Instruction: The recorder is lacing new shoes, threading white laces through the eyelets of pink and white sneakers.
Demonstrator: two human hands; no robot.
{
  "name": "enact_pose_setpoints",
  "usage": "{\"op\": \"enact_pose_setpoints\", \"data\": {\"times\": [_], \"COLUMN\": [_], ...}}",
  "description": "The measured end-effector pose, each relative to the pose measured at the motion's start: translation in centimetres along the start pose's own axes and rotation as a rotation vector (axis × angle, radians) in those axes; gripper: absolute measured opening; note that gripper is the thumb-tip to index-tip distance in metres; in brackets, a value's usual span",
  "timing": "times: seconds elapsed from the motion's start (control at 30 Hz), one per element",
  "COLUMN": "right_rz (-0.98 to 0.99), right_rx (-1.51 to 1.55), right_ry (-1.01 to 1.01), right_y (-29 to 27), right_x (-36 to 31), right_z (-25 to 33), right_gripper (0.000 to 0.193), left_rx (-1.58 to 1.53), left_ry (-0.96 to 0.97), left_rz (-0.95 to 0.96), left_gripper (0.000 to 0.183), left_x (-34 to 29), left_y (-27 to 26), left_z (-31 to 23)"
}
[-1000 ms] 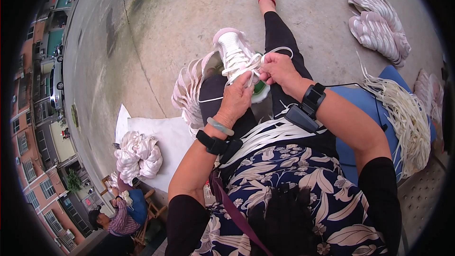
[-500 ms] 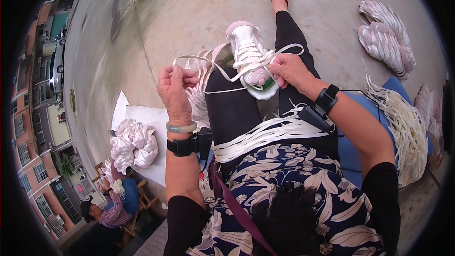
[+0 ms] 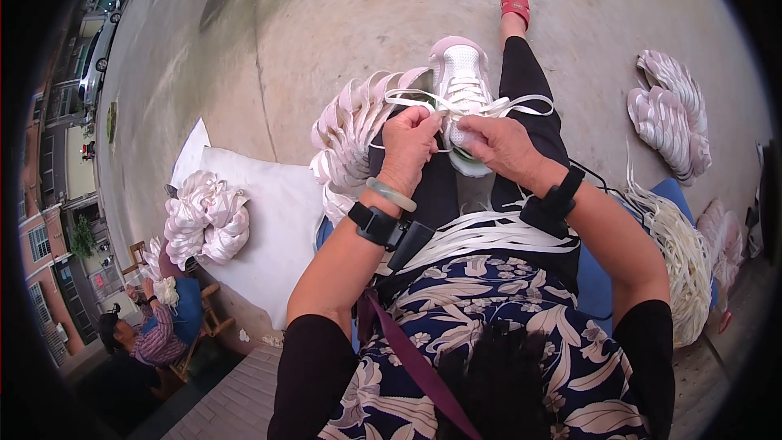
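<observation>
A white and pale-pink shoe upper [image 3: 460, 61] rests between my thighs, its toe pointing away from me. White lace runs through its eyelets, and a loop of the shoelace [image 3: 533, 100] sticks out to the right. On the left of the opening, my left hand [image 3: 407, 143] pinches the shoelace between thumb and fingers. My right hand [image 3: 509, 147] is closed over the tongue with lace at its fingertips; its grip is partly hidden. The two hands are close together. Across my lap lies a bundle of white laces [image 3: 489, 236].
Nested shoe uppers [image 3: 350, 126] curve beside my left leg. More stacks of uppers [image 3: 672, 114] lie on the ground at right, and a bunch of uppers [image 3: 208, 216] sits on a white sheet [image 3: 273, 232]. Loose laces [image 3: 676, 261] hang at right. Another person [image 3: 155, 338] sits at lower left.
My left hand has moved right, from holding a lace end out to the side to beside the shoe's opening. My right hand has shifted onto the tongue. The view has turned slightly.
</observation>
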State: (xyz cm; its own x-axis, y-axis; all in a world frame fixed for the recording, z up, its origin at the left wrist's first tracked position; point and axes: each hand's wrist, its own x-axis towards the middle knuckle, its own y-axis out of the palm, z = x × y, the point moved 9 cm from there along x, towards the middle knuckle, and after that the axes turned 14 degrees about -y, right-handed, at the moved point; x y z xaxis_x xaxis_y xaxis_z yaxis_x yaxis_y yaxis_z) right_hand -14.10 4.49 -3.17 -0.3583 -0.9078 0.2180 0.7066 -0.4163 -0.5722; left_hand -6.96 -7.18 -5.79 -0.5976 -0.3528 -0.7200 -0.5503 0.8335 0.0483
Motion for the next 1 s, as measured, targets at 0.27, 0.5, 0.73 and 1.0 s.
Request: {"op": "enact_pose_setpoints", "data": {"times": [0.27, 0.5, 0.73, 1.0], "right_rz": [0.014, -0.025, -0.032, -0.020], "right_rx": [0.033, 0.055, 0.046, 0.002], "right_ry": [0.122, 0.149, 0.159, 0.214], "right_y": [0.3, 0.2, 0.2, 0.1], "right_x": [-0.3, -0.5, -0.5, 0.1], "right_z": [-1.1, -1.5, -1.7, -1.9], "right_gripper": [0.023, 0.021, 0.020, 0.017], "left_rx": [-0.065, -0.030, 0.003, 0.853], "left_ry": [0.003, 0.000, 0.003, 0.695], "left_rz": [-0.079, -0.137, -0.152, -0.490], "left_gripper": [0.013, 0.013, 0.013, 0.009], "left_x": [0.8, 0.7, 1.0, -1.8], "left_y": [-0.1, -0.2, -0.1, 2.0], "left_z": [0.9, 0.9, 0.8, -2.4]}}
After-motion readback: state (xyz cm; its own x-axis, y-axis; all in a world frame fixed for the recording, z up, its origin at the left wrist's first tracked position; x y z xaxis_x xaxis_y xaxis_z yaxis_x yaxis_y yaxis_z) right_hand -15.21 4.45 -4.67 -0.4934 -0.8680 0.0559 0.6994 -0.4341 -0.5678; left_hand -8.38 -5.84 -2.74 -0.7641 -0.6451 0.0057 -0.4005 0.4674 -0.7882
